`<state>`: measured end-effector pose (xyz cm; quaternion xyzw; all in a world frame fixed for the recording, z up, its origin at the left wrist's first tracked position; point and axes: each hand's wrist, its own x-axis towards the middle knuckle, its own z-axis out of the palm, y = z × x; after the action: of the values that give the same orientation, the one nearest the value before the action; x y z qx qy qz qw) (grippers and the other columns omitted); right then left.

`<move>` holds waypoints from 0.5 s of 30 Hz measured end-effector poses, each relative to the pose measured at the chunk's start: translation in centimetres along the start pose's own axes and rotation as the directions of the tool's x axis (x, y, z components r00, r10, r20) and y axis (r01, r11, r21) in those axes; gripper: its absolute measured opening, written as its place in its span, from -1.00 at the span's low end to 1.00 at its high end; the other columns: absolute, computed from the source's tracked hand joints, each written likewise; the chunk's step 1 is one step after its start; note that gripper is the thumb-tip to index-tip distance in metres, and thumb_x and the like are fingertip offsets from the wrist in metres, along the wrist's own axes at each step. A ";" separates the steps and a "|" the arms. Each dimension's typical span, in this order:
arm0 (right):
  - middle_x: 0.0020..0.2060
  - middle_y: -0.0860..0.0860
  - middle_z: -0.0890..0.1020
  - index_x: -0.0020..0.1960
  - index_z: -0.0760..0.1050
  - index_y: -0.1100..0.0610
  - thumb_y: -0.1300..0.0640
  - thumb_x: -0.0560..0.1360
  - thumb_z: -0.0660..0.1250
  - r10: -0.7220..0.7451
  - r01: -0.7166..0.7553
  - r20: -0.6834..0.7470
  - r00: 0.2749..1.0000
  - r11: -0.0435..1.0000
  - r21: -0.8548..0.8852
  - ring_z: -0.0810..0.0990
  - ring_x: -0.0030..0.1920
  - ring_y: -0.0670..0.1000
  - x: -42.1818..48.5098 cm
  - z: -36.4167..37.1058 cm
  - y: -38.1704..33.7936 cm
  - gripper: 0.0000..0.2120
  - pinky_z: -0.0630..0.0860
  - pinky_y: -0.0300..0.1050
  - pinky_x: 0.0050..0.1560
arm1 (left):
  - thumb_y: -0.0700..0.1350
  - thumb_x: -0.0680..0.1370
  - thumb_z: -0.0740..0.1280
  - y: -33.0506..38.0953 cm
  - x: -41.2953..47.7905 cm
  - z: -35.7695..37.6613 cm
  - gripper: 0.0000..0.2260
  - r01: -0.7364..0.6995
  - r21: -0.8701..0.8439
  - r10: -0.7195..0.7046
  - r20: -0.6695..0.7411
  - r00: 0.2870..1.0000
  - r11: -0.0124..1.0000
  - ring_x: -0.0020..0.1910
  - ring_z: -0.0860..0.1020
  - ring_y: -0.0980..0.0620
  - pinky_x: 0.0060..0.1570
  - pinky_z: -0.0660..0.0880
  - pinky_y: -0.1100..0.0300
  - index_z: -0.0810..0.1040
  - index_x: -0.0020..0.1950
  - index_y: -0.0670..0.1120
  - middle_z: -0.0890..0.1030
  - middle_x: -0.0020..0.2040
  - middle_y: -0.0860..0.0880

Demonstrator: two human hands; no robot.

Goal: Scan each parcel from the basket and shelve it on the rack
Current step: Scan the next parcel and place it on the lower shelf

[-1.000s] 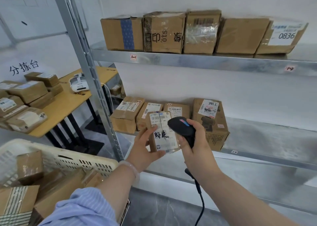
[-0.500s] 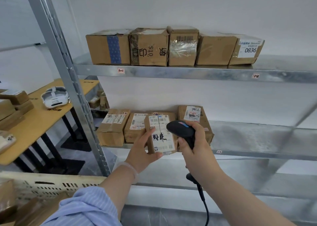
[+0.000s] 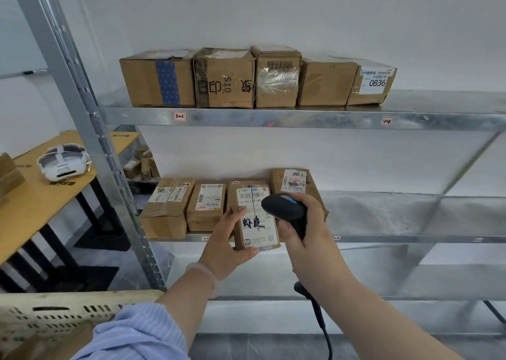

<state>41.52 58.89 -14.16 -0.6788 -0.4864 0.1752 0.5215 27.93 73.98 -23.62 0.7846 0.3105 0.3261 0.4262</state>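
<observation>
My left hand (image 3: 227,243) grips a small cardboard parcel (image 3: 256,223) with a white label and black handwriting, holding it upright in front of the rack's middle shelf (image 3: 410,238). My right hand (image 3: 306,223) holds a black corded barcode scanner (image 3: 284,209) just right of the parcel, its head over the label's top corner. A red scanner dot shows on the upper shelf's front edge (image 3: 270,125). The cream plastic basket (image 3: 68,313) sits at lower left, with a brown parcel partly visible inside.
The upper shelf carries several cardboard boxes (image 3: 224,77), one labelled 0836 (image 3: 376,82). Several parcels (image 3: 167,209) stand on the middle shelf behind my hands; its right half is bare metal. A wooden table (image 3: 32,209) at left bears a white headset (image 3: 64,162). A rack upright (image 3: 90,129) stands between.
The view has tilted up and right, so the basket and table slid toward the lower left. Both hands keep their grip on the parcel and scanner before the middle shelf.
</observation>
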 end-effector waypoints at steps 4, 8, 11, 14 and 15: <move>0.03 -0.21 0.56 0.23 0.22 -0.38 0.03 0.62 0.26 0.013 -0.013 -0.021 1.000 1.000 -0.013 0.52 -0.17 -0.13 -0.3 -0.2 -0.5 -0.63 0.44 -0.21 -0.21 | -0.25 0.43 0.55 0.2 -0.2 0.4 -0.26 0.003 -0.016 -0.003 0.001 1.000 1.000 0.47 0.30 0.02 0.30 0.51 0.08 0.25 0.42 0.21 0.29 0.45 0.08; 0.00 -0.19 0.56 0.16 0.16 -0.45 0.02 0.62 0.24 0.022 -0.024 -0.037 0.999 0.998 -0.059 0.51 -0.21 -0.13 -0.6 -0.6 -1.0 -0.60 0.40 -0.25 -0.26 | -0.25 0.44 0.54 0.4 -0.3 0.9 -0.27 0.019 -0.038 -0.018 0.029 0.999 0.999 0.47 0.30 -0.02 0.26 0.54 0.00 0.26 0.42 0.20 0.30 0.44 0.04; 0.01 -0.16 0.56 0.24 0.18 -0.37 0.02 0.63 0.23 0.035 -0.038 -0.047 0.998 0.997 -0.072 0.51 -0.20 -0.14 -0.9 -0.9 -0.9 -0.63 0.39 -0.27 -0.26 | -0.26 0.43 0.54 0.4 -0.2 1.2 -0.27 0.015 -0.041 -0.013 0.040 0.999 0.999 0.47 0.29 -0.01 0.27 0.53 0.02 0.26 0.44 0.19 0.28 0.46 0.03; 0.02 -0.14 0.57 0.27 0.18 -0.34 0.02 0.63 0.23 0.050 -0.055 -0.054 0.997 0.995 -0.084 0.53 -0.18 -0.11 -1.1 -1.1 -0.8 -0.64 0.41 -0.26 -0.26 | -0.25 0.43 0.54 0.4 -0.2 1.6 -0.26 0.035 -0.038 -0.032 0.057 0.998 0.999 0.47 0.29 -0.02 0.29 0.51 -0.02 0.25 0.44 0.19 0.28 0.46 0.04; 0.02 -0.12 0.57 0.27 0.18 -0.34 0.02 0.63 0.23 0.053 -0.058 -0.058 0.997 0.995 -0.085 0.53 -0.18 -0.10 -1.2 -1.2 -0.8 -0.64 0.42 -0.24 -0.25 | -0.25 0.43 0.54 0.4 -0.1 1.7 -0.26 0.042 -0.044 -0.039 0.062 0.997 0.998 0.47 0.30 -0.02 0.29 0.51 -0.03 0.26 0.44 0.20 0.28 0.45 0.04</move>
<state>41.46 57.19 -13.34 -0.7186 -0.4600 0.1494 0.4997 29.25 72.92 -23.97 0.7778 0.3057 0.3001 0.4598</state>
